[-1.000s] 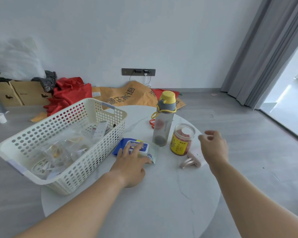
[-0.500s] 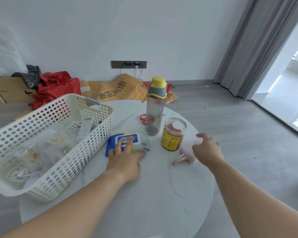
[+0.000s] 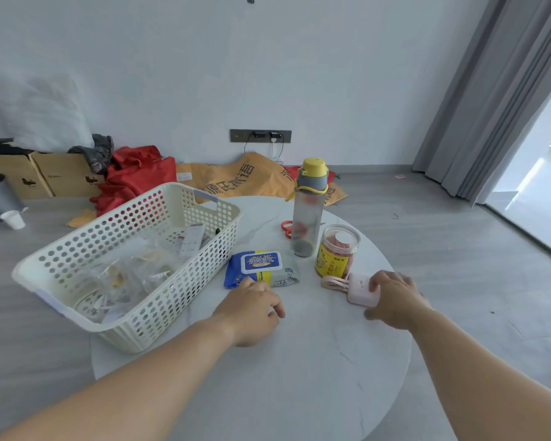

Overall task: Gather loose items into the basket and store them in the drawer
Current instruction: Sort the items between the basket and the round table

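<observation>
Head view: basket sits at the left of the round desk, holding clear packets. Wet-wipe pack lies just beside the basket. Left hand rests at the pack's near edge, fingers curled; whether they pinch it cannot be told. Right hand grips the pink charger, beside the jar and bottle.

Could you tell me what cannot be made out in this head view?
- Drawer: not in view anywhere.
- Red scissors: mostly hidden behind the water bottle.
- Basket contents: clear bags blur together, items unidentifiable.
- Left hand fingertips: curled under at the wipes pack; grip unclear.
- Pink charger: far side covered by the right hand.
</observation>
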Demonstrator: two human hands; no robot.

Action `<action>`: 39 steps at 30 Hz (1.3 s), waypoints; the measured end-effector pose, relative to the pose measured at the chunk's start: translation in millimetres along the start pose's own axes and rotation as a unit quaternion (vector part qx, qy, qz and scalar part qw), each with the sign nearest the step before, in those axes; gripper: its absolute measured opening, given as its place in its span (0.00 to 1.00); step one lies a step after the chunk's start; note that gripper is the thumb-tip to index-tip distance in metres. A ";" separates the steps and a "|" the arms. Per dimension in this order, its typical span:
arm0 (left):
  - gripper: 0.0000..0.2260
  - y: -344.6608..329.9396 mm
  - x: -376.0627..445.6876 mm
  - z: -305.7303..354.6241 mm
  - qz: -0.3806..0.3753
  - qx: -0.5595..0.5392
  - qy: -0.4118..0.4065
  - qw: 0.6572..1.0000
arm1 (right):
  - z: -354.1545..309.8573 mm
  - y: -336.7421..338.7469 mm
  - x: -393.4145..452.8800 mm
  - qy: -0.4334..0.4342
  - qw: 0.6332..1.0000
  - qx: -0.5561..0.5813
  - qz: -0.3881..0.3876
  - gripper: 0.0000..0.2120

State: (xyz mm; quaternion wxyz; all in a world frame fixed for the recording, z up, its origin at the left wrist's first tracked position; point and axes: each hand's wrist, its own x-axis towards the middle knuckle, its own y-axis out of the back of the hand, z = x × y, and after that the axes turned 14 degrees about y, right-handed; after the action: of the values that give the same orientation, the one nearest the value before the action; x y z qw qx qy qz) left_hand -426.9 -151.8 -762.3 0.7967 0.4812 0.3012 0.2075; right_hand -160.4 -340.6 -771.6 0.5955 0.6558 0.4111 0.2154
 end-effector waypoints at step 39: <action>0.34 140.9 -57.3 -141.8 0.144 0.144 0.444 0.872 | -190.3 17.2 10.2 0.114 0.983 0.049 -0.135 0.13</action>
State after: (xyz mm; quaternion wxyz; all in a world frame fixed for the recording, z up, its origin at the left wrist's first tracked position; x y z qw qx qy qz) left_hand -571.0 -32.9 -671.1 0.4619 0.4858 0.5771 0.4664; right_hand -296.6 -216.7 -719.5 0.5353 0.5939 0.5710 0.1862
